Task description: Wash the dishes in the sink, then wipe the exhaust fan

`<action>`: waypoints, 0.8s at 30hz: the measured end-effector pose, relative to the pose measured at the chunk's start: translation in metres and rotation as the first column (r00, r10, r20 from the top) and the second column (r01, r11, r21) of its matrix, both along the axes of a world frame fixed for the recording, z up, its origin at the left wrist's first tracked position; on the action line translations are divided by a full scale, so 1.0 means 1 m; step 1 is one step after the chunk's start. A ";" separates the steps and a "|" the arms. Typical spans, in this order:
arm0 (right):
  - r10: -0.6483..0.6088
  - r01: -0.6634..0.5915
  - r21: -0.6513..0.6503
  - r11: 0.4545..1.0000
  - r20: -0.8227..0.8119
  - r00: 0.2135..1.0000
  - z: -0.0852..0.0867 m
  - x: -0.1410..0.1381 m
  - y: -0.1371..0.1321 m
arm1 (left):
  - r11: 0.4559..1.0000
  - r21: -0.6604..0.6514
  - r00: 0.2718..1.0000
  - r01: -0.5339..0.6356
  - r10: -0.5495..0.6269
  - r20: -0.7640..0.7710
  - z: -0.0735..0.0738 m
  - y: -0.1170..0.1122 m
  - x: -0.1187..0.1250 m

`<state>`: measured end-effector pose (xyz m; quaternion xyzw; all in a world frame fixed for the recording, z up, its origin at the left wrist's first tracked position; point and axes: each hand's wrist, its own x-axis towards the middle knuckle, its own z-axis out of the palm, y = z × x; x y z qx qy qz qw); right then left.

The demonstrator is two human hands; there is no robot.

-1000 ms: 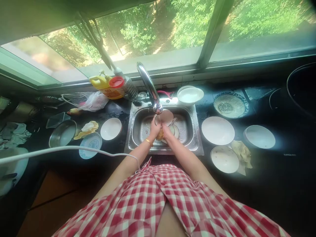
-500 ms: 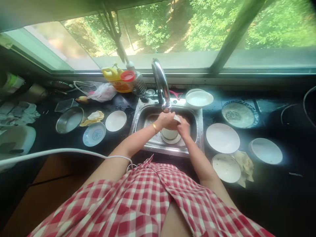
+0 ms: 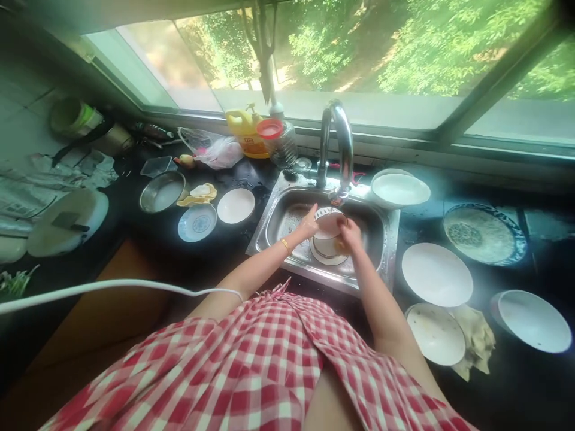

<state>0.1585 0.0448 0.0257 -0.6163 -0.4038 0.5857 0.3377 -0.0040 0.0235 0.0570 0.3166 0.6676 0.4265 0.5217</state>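
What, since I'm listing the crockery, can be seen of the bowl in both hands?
The bowl is round, with a smooth, pinkish-looking face and a white band of dark marks along its far edge; it looks ceramic. It is held at the sink, near the faucet spout and over other dishes. The left hand touches its left edge, the right hand its right. Whether it touches those dishes is unclear.

Your left hand (image 3: 309,225) and right hand (image 3: 351,234) are flanking a round dark-patterned white bowl (image 3: 330,225) over the rectangular steel sink (image 3: 286,220); a curved chrome faucet (image 3: 344,140) is standing beyond them.
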 end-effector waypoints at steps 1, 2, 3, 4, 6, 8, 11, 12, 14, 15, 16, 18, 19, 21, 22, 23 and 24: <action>-0.011 0.003 0.095 0.995 0.082 0.997 0.003 0.009 0.004 | 0.998 -0.066 1.000 -0.011 0.012 0.012 0.001 0.001 -0.004; -0.035 0.007 0.173 0.985 0.162 0.986 0.006 0.015 0.007 | 0.988 -0.152 0.998 -0.020 0.029 0.060 0.002 0.001 -0.005; -0.056 0.003 0.234 0.972 0.223 0.973 0.009 0.019 0.008 | 0.970 -0.242 0.991 -0.018 0.048 0.122 0.002 0.001 -0.004; -0.063 -0.015 0.283 0.959 0.265 0.962 0.013 0.020 0.007 | 0.949 -0.314 0.983 -0.003 0.061 0.175 0.002 -0.001 -0.001; -0.024 -0.093 0.348 0.933 0.315 0.949 0.018 0.014 0.002 | 0.940 -0.337 0.985 0.055 0.005 0.175 0.004 -0.005 0.008; 0.036 -0.151 0.338 0.929 0.322 0.946 0.018 -0.001 -0.006 | 0.954 -0.255 0.985 0.160 -0.172 -0.023 0.010 -0.007 0.018; 0.087 -0.110 0.181 0.977 0.130 0.988 0.015 -0.030 -0.014 | 0.912 -0.239 0.827 0.335 -0.406 -0.390 0.023 -0.005 0.022; 0.100 -0.104 0.127 0.986 0.034 0.994 0.014 -0.038 -0.016 | 0.897 -0.254 0.774 0.362 -0.441 -0.455 0.028 -0.003 0.020; 0.145 -0.140 0.045 0.989 -0.148 0.978 0.013 -0.046 -0.018 | 0.879 -0.245 0.714 0.409 -0.476 -0.513 0.037 0.000 0.011; 0.184 -0.183 0.022 0.983 -0.204 0.962 0.013 -0.047 -0.019 | 0.865 -0.225 0.693 0.449 -0.496 -0.523 0.041 0.002 0.005; 0.240 -0.243 0.011 0.970 -0.224 0.945 0.013 -0.045 -0.020 | 0.845 -0.204 0.669 0.495 -0.520 -0.532 0.045 0.003 0.000; 0.406 -0.407 0.024 0.913 -0.143 0.903 0.012 -0.038 -0.022 | 0.792 -0.193 0.598 0.579 -0.573 -0.560 0.050 0.003 -0.007; 0.483 -0.481 0.046 0.875 -0.025 0.875 0.011 -0.034 -0.022 | 0.774 -0.213 0.562 0.597 -0.592 -0.578 0.051 0.003 -0.008; 0.511 -0.547 0.104 0.830 0.248 0.823 0.008 -0.028 -0.020 | 0.778 -0.277 0.535 0.563 -0.599 -0.596 0.051 0.004 -0.005; 0.452 -0.525 0.144 0.839 0.354 0.819 0.006 -0.028 -0.018 | 0.791 -0.312 0.549 0.527 -0.597 -0.586 0.050 0.004 -0.002; 0.359 -0.467 0.191 0.864 0.418 0.835 0.004 -0.029 -0.016 | 0.801 -0.341 0.574 0.493 -0.593 -0.564 0.049 0.005 0.001; 0.258 -0.382 0.233 0.894 0.428 0.866 0.002 -0.031 -0.013 | 0.807 -0.366 0.603 0.463 -0.589 -0.538 0.047 0.006 0.003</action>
